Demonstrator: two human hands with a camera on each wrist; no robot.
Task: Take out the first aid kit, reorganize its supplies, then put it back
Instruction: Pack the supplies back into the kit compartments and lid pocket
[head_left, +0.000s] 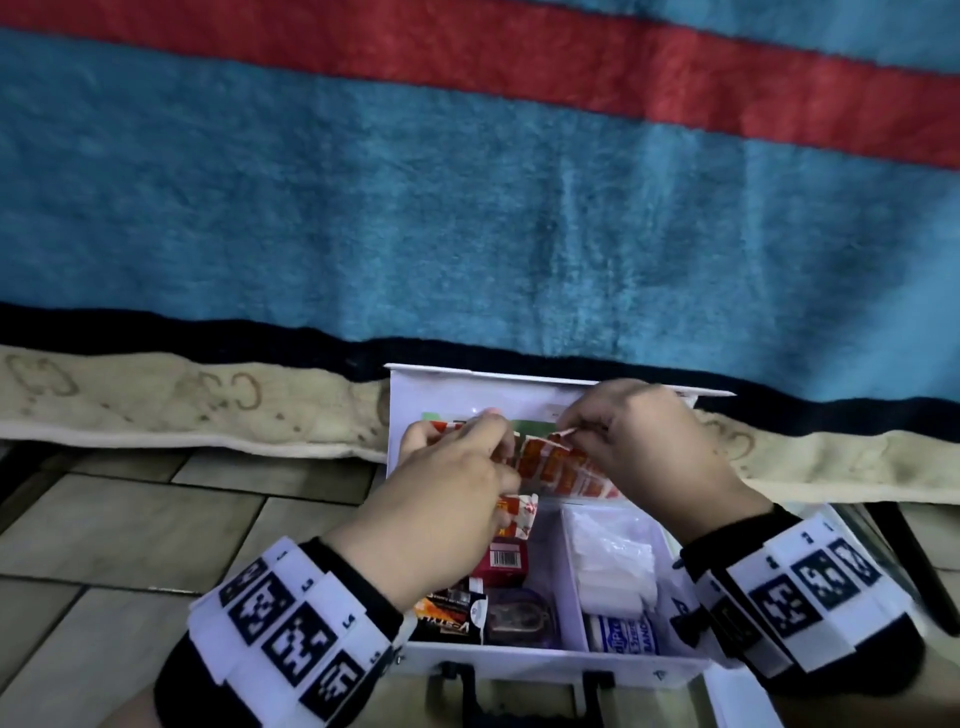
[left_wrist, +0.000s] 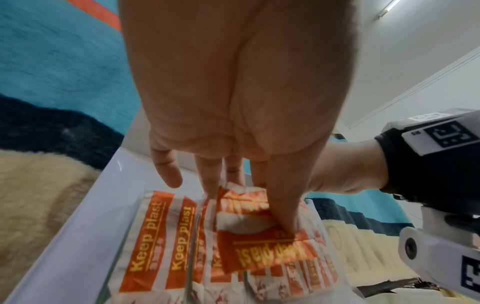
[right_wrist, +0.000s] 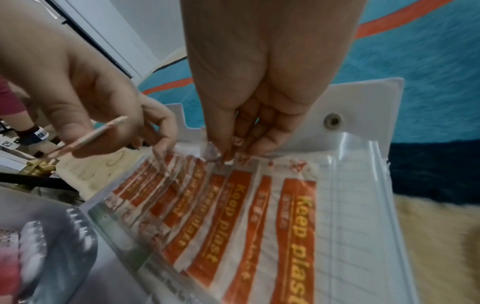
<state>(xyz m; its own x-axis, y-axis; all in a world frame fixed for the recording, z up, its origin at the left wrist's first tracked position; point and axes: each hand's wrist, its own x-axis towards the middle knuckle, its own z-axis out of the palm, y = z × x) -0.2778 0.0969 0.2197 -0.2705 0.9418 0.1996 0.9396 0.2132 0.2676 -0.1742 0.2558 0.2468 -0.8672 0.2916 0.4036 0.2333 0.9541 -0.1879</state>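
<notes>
Blue blanket (head_left: 467, 218) with red stripe (head_left: 519, 57), cream, perhaps fleecy, edging (head_left: 156, 410); tiled floor (head_left: 104, 530).

Dim, bluish indoor light is flattening shadows; wrist views are bending strongly at edges, with motion blur softening nearby print.

The first aid kit (head_left: 524, 670), a white case with black latches, is standing open on the floor, its lid (head_left: 410, 395) leaning upright behind the base. Orange-and-white plaster strips (right_wrist: 233, 216) marked "Keep plast" are lying fanned against the lid's clear inner pocket.
</notes>
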